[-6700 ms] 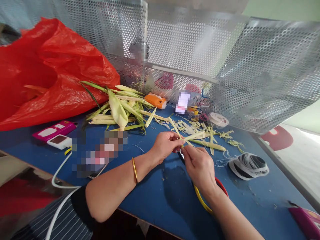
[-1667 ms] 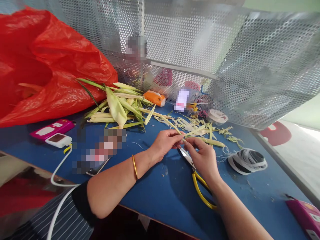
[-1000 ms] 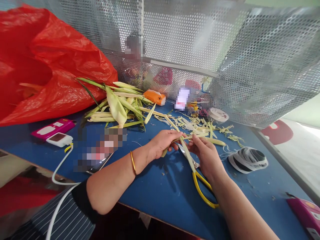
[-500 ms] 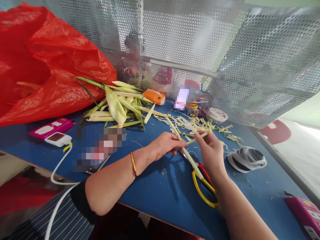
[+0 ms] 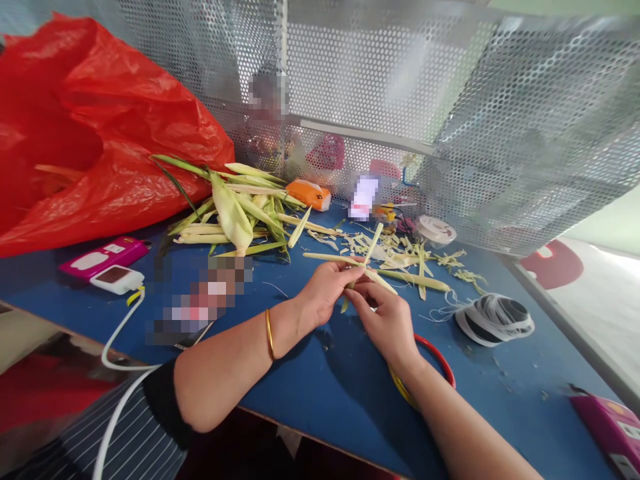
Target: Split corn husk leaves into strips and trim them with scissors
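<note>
Head view: L hand [image 5: 330, 285] has thumb & fingertips clamped on the crossing of pale husk strips [image 5: 374, 244]; R hand [image 5: 384, 313] is tucked just under it, fingers bunched, tips partly hidden, so can't tell if they grip or only touch. Strips are held up over the blue table [image 5: 300, 400], mid-table, btwn both hands.

Risks, as I judge it: crossing could spring open or slide if L thumb eases, since nothing visible binds it. Strips look thin, so a hard tug or sharp fold could prob. split one along the grain. Scissors [image 5: 442, 355] lie under R wrist, only handles showing; a dropped wrist could knock them. Loose thread by the spool [image 5: 500, 320] could snag R hand if it swings right. Scraps [image 5: 395, 250] behind look much the same, so a cut end could get lost among them.

Direction: longest arm runs L to R, roughly level. L end points left, a bit away from the person; R end slants right & back toward the person, past the crossing. Can't tell if that's one strip or two. Shorter arm points away, leaning right; a tail hangs below, toward the person.
</note>
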